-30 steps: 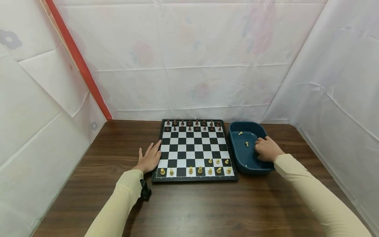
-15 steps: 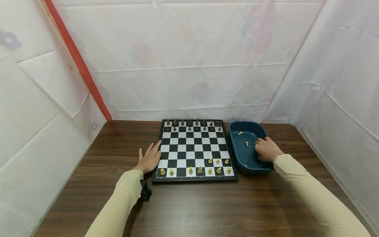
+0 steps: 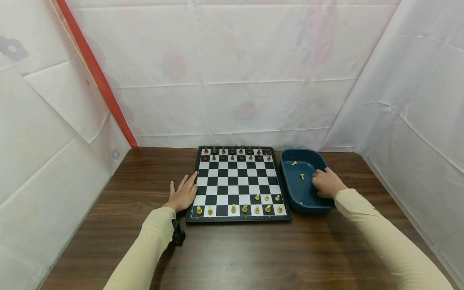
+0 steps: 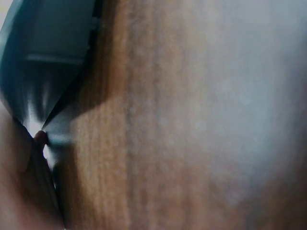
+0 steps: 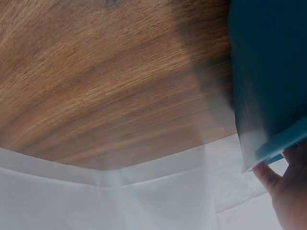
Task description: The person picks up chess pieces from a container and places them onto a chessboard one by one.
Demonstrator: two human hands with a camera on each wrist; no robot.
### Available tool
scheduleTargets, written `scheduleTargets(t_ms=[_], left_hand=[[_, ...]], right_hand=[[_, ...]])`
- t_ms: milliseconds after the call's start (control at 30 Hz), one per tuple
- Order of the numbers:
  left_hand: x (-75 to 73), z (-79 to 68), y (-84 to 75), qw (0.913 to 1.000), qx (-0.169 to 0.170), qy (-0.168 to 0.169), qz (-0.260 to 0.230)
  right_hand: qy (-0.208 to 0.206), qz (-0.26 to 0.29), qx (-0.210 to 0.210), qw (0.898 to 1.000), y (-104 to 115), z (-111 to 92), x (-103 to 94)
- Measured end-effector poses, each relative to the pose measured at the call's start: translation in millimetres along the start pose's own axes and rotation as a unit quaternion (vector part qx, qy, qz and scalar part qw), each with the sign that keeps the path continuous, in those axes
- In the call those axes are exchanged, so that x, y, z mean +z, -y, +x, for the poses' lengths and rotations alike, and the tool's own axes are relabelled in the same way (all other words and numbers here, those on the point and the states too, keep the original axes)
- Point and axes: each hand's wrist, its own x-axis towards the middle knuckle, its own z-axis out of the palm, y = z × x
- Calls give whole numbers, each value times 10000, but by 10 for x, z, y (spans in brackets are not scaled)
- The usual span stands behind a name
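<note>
A black-and-white chessboard (image 3: 233, 181) lies on the table, dark brown chess pieces (image 3: 232, 151) lining its two far rows. Cream chess pieces (image 3: 244, 208) stand along the near row, and three cream pawns (image 3: 266, 197) at the right of the row behind. My left hand (image 3: 182, 195) rests flat, fingers spread, against the board's left edge. Beside the board sits a blue tray (image 3: 297, 193) with two cream pieces (image 3: 302, 176) lying in it. My right hand (image 3: 327, 183) reaches over the tray's right rim, fingers curled; their tips are hidden, so whatever they hold cannot be seen.
The dark wooden table (image 3: 232, 253) extends toward me and to both sides. White patterned sheets (image 3: 232, 80) enclose it at the back, left and right, with a red strip (image 3: 98, 76) at the left corner. The left wrist view is blurred.
</note>
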Motion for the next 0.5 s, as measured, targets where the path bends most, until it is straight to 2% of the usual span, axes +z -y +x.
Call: scheduleTargets(t_ms=[333, 500], left_hand=[[-10, -12, -11, 10000, 1, -1, 7], [-5, -6, 4, 10000, -2, 8, 44]], right_hand=[[1, 662, 216, 9976, -54, 5, -51], [-322, 903, 205, 9952, -67, 32, -126]])
